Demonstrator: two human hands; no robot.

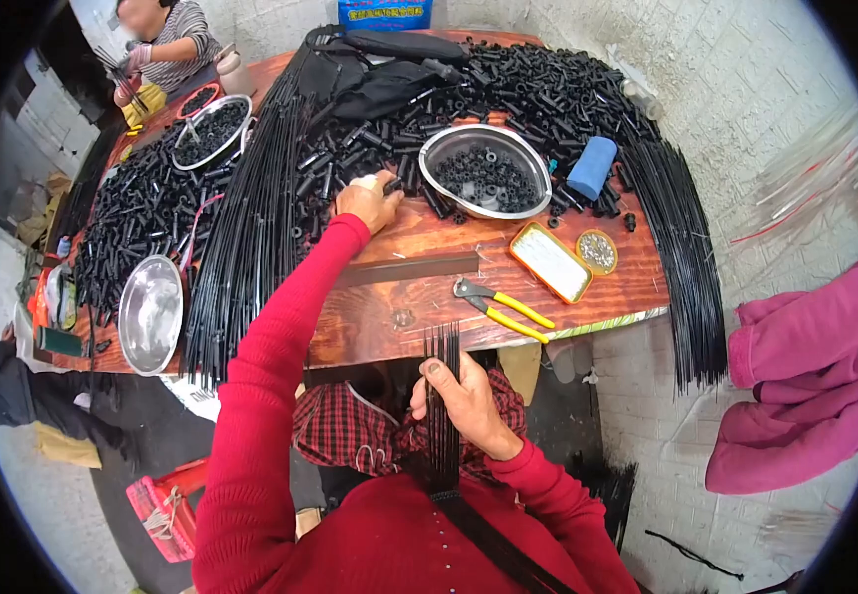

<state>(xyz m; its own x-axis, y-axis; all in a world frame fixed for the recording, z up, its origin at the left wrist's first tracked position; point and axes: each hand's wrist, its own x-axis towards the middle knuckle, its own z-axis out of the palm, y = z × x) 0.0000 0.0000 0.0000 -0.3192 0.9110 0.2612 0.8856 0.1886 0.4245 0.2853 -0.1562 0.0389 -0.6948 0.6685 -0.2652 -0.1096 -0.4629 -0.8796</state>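
My left hand (370, 201) reaches over the table to the front of a heap of short black tubes (350, 158). Its fingers are closed, and a small black tube (392, 185) shows at the fingertips. In front of my chest, my right hand (464, 401) is wrapped round a bundle of thin black rods (442, 436), whose tips point up toward the table edge. The thumb presses across the rods. A metal bowl of small black rings (427, 178) stands to the right of my left hand. Yellow-handled pliers (513, 309) lie beyond my right hand.
A long bundle of black rods (251, 228) crosses the table at left; another (681, 257) hangs off the right edge. A yellow-rimmed tray (551, 261), a small dish of metal bits (597, 252) and a blue roll (592, 166) sit at right. A person (177, 45) works at far left.
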